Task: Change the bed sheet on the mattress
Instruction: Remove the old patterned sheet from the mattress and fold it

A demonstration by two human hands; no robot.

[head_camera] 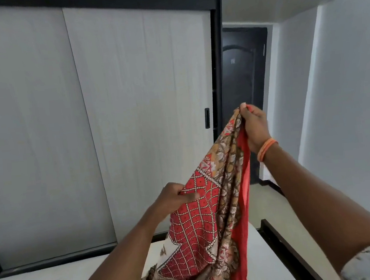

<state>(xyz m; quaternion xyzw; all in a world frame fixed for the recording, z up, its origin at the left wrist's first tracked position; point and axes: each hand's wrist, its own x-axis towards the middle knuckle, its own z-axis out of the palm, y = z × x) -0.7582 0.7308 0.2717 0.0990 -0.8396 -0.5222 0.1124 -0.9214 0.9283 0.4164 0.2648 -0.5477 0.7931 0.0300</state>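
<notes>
A red patterned bed sheet with brown floral borders hangs in front of me, bunched and folded. My right hand grips its top edge, raised at about the height of the wardrobe handle. Lower and to the left, my left hand pinches another part of the edge, thumb on the red checked cloth. The sheet drops out of view at the bottom. A pale flat surface, perhaps the bare mattress, lies under the sheet at the bottom.
A grey sliding wardrobe fills the wall ahead, with a black handle. A dark door stands in a recess to the right. A dark bed frame edge runs along the lower right beside pale floor.
</notes>
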